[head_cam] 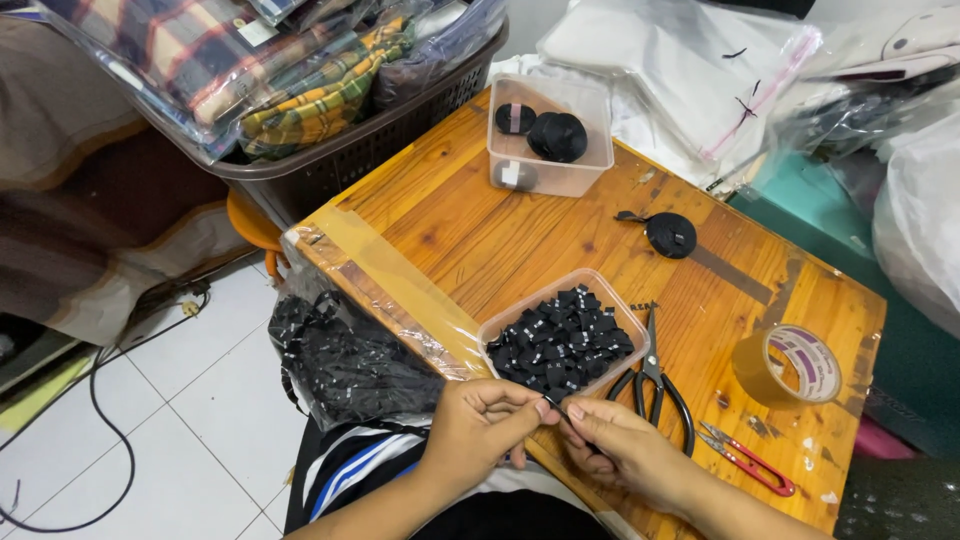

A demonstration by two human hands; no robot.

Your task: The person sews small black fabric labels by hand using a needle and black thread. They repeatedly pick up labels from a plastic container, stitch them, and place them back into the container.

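Already your clear tub (500, 335) holds a heap of cut black pieces — your left hand (478, 428) and right hand (618, 445) pinch another small black piece (553, 401) at the table (480, 230) edge.

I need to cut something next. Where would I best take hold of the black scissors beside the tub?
Probably by the two looped handles of the black scissors, coming from the near edge of the wooden table. They lie flat with loops toward the person, blades pointing away beside the plastic tub.
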